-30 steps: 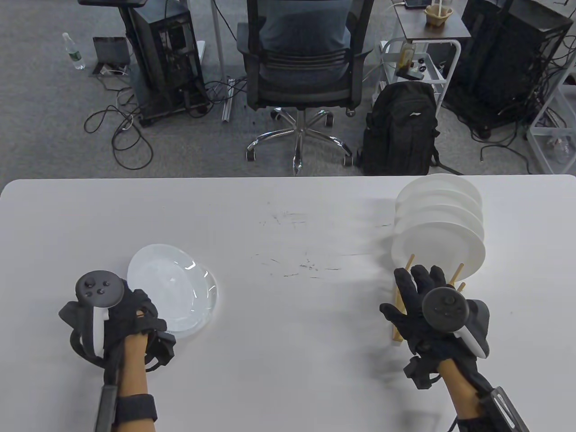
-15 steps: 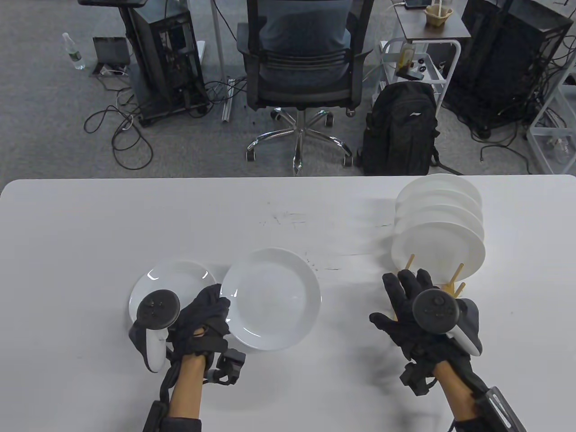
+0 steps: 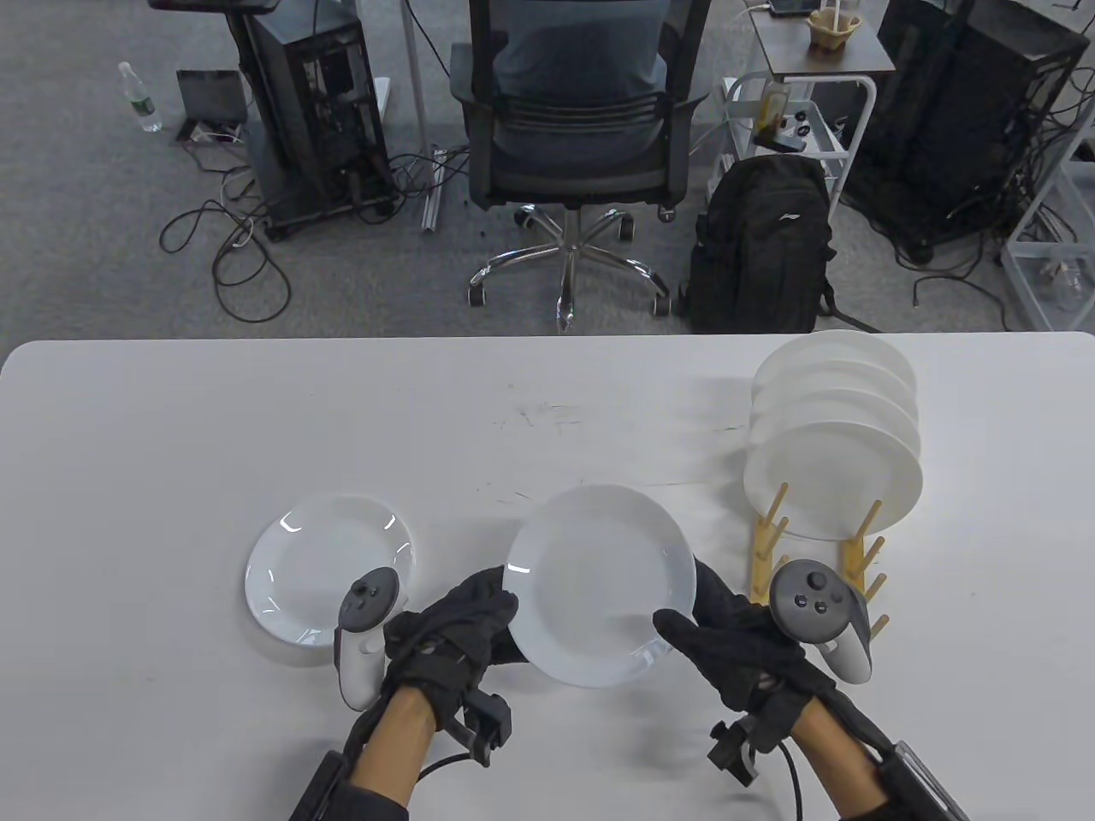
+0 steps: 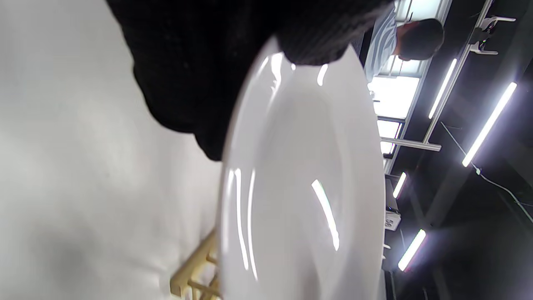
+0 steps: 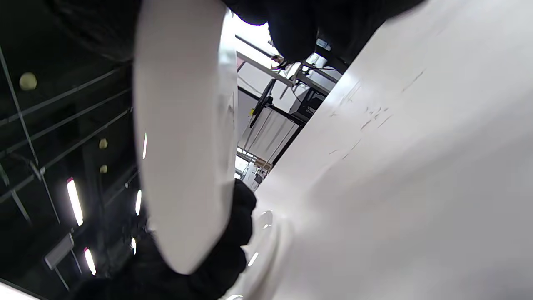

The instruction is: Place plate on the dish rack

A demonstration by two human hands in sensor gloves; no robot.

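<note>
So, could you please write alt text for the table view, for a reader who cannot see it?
Two gloved hands hold a white plate above a white table, the left hand at its left edge and the right hand at its right. Another plate lies flat to the left, and a wooden dish rack with upright plates stands to the right.

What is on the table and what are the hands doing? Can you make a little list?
held plate: white plate, lifted off the table, between both hands
left hand: left hand holds the plate's left edge
right hand: right hand holds the plate's right edge
other plate: second plate lying flat on the table, on the left
rack: wooden dish rack on the right, with white plates standing in it
</note>
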